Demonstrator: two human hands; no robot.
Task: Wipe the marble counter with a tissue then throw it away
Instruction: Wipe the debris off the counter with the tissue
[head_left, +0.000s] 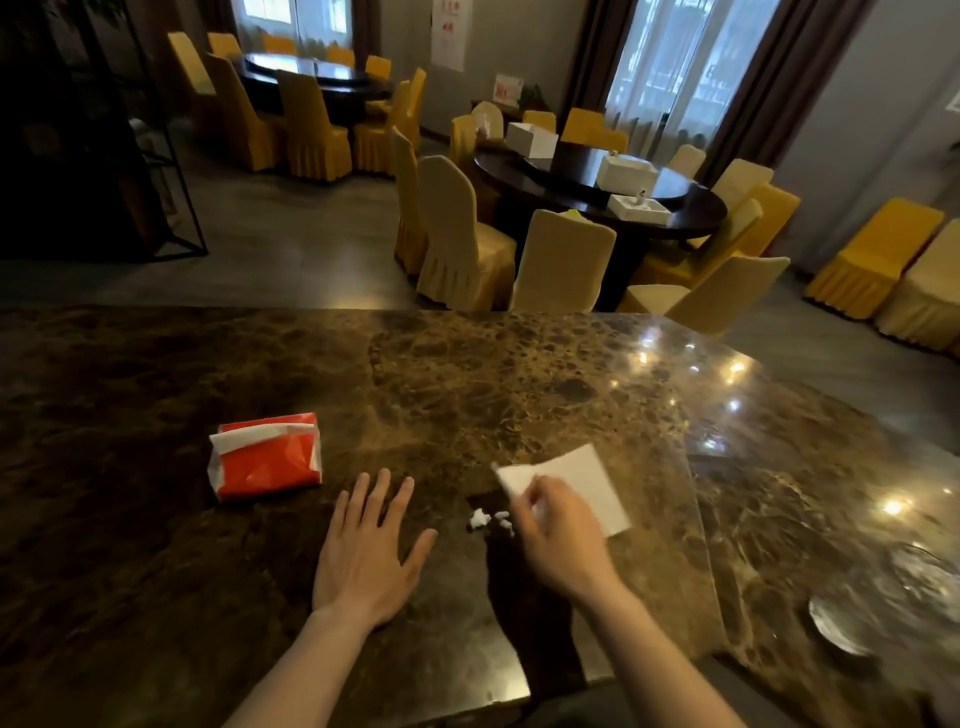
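A brown marble counter (467, 374) fills the lower half of the head view. My right hand (558, 535) grips a white tissue (582, 480) just above the counter, right of centre. Small white crumbs (488, 519) lie on the marble immediately left of that hand. My left hand (369, 551) rests flat on the counter with its fingers spread and holds nothing. A red tissue pack (267, 457) with a white tissue poking out of its top lies to the upper left of my left hand.
A glass dish (852, 618) sits on the counter at the right. Beyond the counter's far edge stand round dark dining tables (587, 182) ringed by yellow-covered chairs (462, 239). A dark metal shelf frame (171, 171) is at the far left.
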